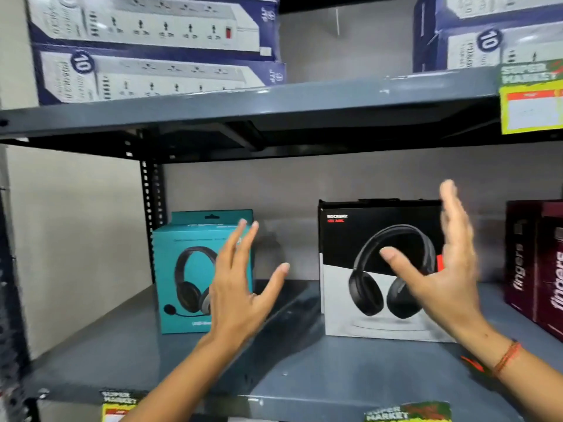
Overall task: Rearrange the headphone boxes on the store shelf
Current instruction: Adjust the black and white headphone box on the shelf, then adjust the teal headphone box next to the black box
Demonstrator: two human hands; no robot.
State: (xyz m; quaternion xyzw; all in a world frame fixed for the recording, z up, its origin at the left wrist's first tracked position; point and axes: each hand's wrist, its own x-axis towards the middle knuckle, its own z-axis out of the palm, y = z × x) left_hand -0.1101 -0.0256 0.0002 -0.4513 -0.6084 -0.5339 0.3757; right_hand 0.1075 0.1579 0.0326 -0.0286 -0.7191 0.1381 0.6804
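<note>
A teal headset box (185, 278) stands upright at the left of the grey shelf (304, 376). To its right stands a larger black-and-white headphone box (359, 269), also upright. My left hand (240, 287) hovers with fingers spread in front of the teal box's right edge, holding nothing. My right hand (447, 269) is raised with spread fingers in front of the right side of the black-and-white box, its thumb over the printed headphones. I cannot tell if either hand touches a box. A gap of bare shelf separates the two boxes.
Dark red boxes (536, 263) stand at the far right of the same shelf. The upper shelf (243, 108) carries stacked power-strip boxes (152, 47). A perforated upright post (152, 193) rises behind the teal box. Price tags (531, 99) hang on the shelf edges.
</note>
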